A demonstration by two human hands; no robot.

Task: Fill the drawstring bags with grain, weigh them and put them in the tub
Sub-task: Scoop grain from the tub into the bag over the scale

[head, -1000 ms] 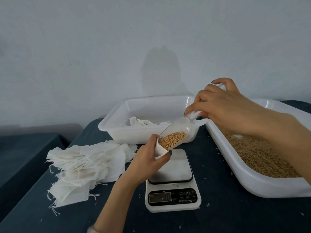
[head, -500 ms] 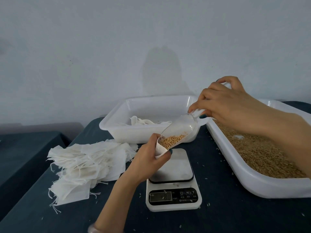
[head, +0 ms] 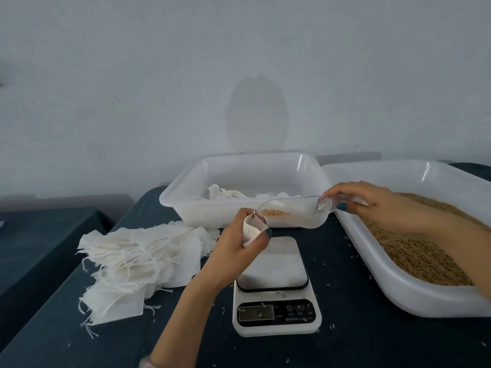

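the scale (head: 276, 312), near the bench's (head: 372, 346) front edge, carries a power sign, "m" and "t" on its buttons; the display digits and small print are too blurred to read.

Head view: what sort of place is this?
Probably a small hand-packing workstation: a digital scale, a tub of loose grain and a pile of empty drawstring bags on a dark-covered table.

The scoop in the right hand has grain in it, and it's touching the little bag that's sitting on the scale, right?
Not quite. The head view shows the bag is not sitting on the scale; the left hand holds it up off the scale. The rest is right: the right hand holds the scoop, with grain at its mouth by the bag.
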